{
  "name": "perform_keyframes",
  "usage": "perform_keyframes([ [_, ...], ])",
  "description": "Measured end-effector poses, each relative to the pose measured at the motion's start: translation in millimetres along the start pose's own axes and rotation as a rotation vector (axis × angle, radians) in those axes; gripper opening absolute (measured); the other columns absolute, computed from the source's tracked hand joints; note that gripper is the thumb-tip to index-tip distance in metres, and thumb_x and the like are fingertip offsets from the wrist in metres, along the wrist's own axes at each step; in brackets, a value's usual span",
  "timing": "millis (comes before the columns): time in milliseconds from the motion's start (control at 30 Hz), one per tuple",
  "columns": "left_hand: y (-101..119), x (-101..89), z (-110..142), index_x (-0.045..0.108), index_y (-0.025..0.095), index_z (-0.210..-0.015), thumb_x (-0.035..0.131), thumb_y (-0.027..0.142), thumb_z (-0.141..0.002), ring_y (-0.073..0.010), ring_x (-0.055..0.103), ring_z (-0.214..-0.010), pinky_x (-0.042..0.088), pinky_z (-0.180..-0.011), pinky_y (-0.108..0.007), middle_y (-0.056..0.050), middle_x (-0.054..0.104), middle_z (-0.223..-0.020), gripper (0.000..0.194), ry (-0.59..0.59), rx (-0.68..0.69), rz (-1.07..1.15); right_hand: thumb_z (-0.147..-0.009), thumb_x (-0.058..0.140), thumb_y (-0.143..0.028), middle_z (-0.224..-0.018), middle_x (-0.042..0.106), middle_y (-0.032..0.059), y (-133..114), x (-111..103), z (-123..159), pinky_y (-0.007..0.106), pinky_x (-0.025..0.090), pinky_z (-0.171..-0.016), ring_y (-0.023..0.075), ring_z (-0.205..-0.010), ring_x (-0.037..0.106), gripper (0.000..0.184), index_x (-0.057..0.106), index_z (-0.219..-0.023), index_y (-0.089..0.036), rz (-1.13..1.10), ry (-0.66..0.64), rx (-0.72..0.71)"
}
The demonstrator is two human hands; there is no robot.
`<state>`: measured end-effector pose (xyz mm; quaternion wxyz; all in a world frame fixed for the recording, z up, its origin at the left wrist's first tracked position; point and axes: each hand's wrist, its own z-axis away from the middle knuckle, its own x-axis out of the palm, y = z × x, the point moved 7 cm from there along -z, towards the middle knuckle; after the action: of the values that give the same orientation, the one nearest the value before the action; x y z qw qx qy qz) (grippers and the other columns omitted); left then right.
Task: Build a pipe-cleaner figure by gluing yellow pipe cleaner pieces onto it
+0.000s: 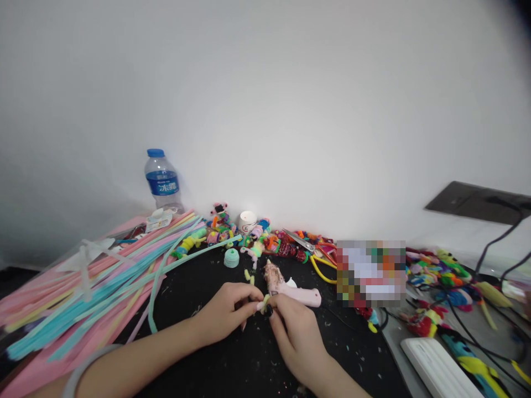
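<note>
My left hand (226, 314) and my right hand (296, 334) meet over the black table surface (236, 362). Pinched between their fingertips is a small piece of fuzzy pipe cleaner (264, 303), pale yellow with some pale pink; the fingers partly cover it. Just behind my right hand lies a pink hot glue gun (302, 295), its nozzle end crusted and brownish. Short yellow pipe cleaner pieces (249, 276) rest beyond my left fingertips. A mint-green coil of pipe cleaner (231, 257) sits farther back.
Bundled pastel pipe cleaners (124, 282) spread across the left. A water bottle (162, 179) stands by the wall. Colourful fuzzy figures (224, 221), a paper cup (248, 220) and scissors (299, 240) line the back. At right are a white power bank-like block (435, 365) and black cables (467, 326).
</note>
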<state>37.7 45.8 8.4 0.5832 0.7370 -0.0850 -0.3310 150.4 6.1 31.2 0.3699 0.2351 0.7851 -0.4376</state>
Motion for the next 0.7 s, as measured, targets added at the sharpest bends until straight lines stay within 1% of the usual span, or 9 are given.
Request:
perform_keyframes([
  [133, -5, 2.2, -2, 0.058, 0.013, -0.079, 0.049, 0.03, -0.084, -0.0068, 0.048, -0.045, 0.04, -0.046, -0.017, 0.003, 0.052, -0.064, 0.02, -0.025, -0.056, 0.138, -0.086, 0.037, -0.011, -0.078, 0.058, 0.0027, 1, -1, -1, 0.026, 0.039, -0.062, 0.0166, -0.069, 0.054, 0.017, 0.051, -0.087, -0.02, -0.034, -0.008, 0.001],
  [233, -6, 2.7, -4, 0.056, 0.013, -0.079, 0.051, 0.032, -0.083, -0.0064, 0.047, -0.045, 0.041, -0.045, -0.018, 0.003, 0.051, -0.064, 0.02, -0.03, -0.079, 0.202, -0.086, 0.037, -0.012, -0.075, 0.057, 0.0023, 3, -2, -1, 0.026, 0.038, -0.062, 0.0166, -0.068, 0.053, 0.017, 0.051, -0.086, -0.02, -0.051, 0.006, 0.011],
  [367, -10, 1.0, -5, 0.055, 0.012, -0.079, 0.053, 0.035, -0.082, -0.0054, 0.045, -0.044, 0.041, -0.044, -0.018, 0.003, 0.053, -0.066, 0.022, -0.005, -0.09, 0.293, -0.084, 0.039, -0.012, -0.073, 0.056, 0.0019, 7, -6, 1, 0.026, 0.037, -0.058, 0.0161, -0.064, 0.051, 0.014, 0.051, -0.084, -0.019, -0.043, 0.083, 0.042],
  [467, -13, -2.4, -8, 0.053, 0.012, -0.08, 0.055, 0.039, -0.08, -0.0047, 0.043, -0.041, 0.039, -0.043, -0.018, 0.001, 0.056, -0.068, 0.027, 0.022, -0.102, 0.385, -0.083, 0.039, -0.011, -0.075, 0.056, 0.0027, 10, -13, 1, 0.027, 0.038, -0.061, 0.0166, -0.067, 0.052, 0.015, 0.051, -0.089, -0.019, -0.01, 0.17, 0.065],
  [567, -14, -7.8, -10, 0.053, 0.012, -0.079, 0.056, 0.04, -0.079, -0.004, 0.043, -0.041, 0.037, -0.044, -0.018, 0.001, 0.057, -0.068, 0.028, 0.055, -0.118, 0.462, -0.077, 0.041, -0.008, -0.082, 0.055, 0.005, 16, -21, -2, 0.031, 0.037, -0.067, 0.02, -0.076, 0.051, 0.021, 0.05, -0.093, -0.018, 0.111, 0.241, 0.103],
  [633, -16, -11.3, -11, 0.053, 0.012, -0.079, 0.057, 0.038, -0.08, -0.0036, 0.042, -0.042, 0.035, -0.045, -0.018, 0.001, 0.057, -0.07, 0.026, 0.079, -0.132, 0.514, -0.069, 0.042, -0.006, -0.094, 0.055, 0.0079, 22, -23, -4, 0.036, 0.035, -0.074, 0.024, -0.087, 0.05, 0.03, 0.05, -0.096, -0.018, 0.208, 0.24, 0.131],
  [700, -18, -13.7, -11, 0.054, 0.012, -0.081, 0.057, 0.037, -0.08, -0.0035, 0.041, -0.043, 0.034, -0.045, -0.018, 0.0, 0.056, -0.073, 0.025, 0.104, -0.147, 0.569, -0.064, 0.043, -0.007, -0.104, 0.053, 0.0101, 28, -22, -6, 0.04, 0.033, -0.078, 0.0272, -0.096, 0.048, 0.039, 0.05, -0.101, -0.017, 0.28, 0.21, 0.154],
])
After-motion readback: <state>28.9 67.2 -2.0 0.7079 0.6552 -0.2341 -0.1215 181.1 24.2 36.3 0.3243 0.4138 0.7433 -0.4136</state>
